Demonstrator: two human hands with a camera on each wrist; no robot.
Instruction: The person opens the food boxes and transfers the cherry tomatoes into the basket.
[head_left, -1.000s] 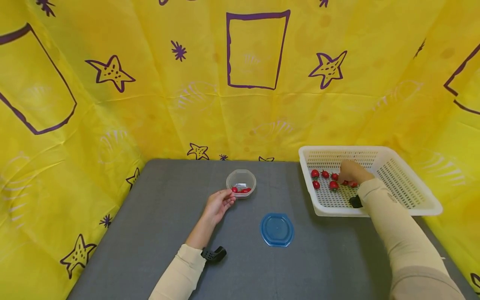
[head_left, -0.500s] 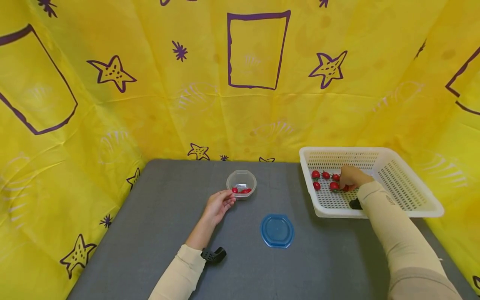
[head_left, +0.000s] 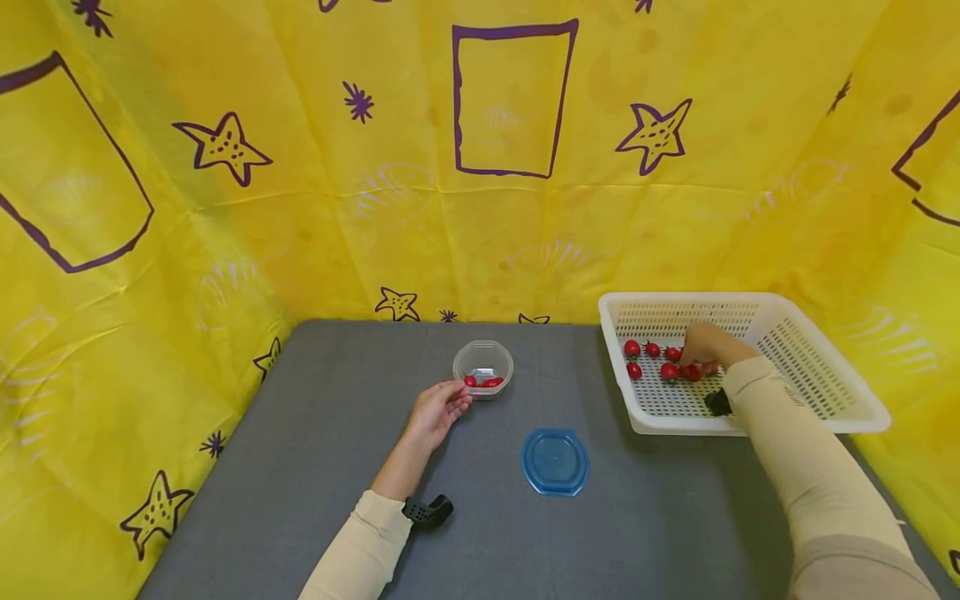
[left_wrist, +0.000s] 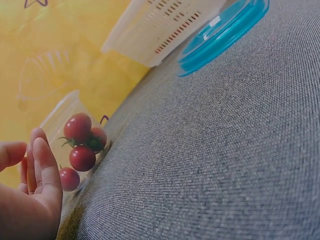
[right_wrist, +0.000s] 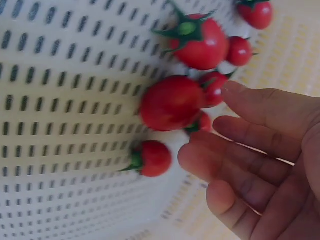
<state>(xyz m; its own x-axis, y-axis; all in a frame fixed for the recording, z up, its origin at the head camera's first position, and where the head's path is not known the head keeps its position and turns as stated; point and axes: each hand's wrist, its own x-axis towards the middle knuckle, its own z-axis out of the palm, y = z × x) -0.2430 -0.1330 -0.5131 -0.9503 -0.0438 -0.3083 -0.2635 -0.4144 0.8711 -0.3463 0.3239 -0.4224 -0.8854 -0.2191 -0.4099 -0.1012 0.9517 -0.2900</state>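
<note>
In the head view, my left hand [head_left: 438, 410] rests beside a small clear plastic container [head_left: 483, 350] with several red cherry tomatoes [left_wrist: 82, 158] inside. Its fingers are relaxed at the container's near left side; whether they touch its wall I cannot tell. My right hand [head_left: 708, 346] reaches down into a white perforated basket [head_left: 813, 392], over more cherry tomatoes [head_left: 632, 348]. The right wrist view has its thumb and fingers [right_wrist: 197, 161] apart and loosely bent, close to a large red tomato [right_wrist: 172, 103] that they do not hold.
A blue lid [head_left: 555, 461] lies on the grey cloth-covered table [head_left: 315, 467], between the container and the basket. Behind and at the sides hangs a yellow printed curtain [head_left: 405, 242]. The basket's raised walls surround my right hand.
My right hand dips toward the near tomatoes in the basket, then lifts back slightly, and a tomato beneath it shows more. The left hand and container stay in place.
</note>
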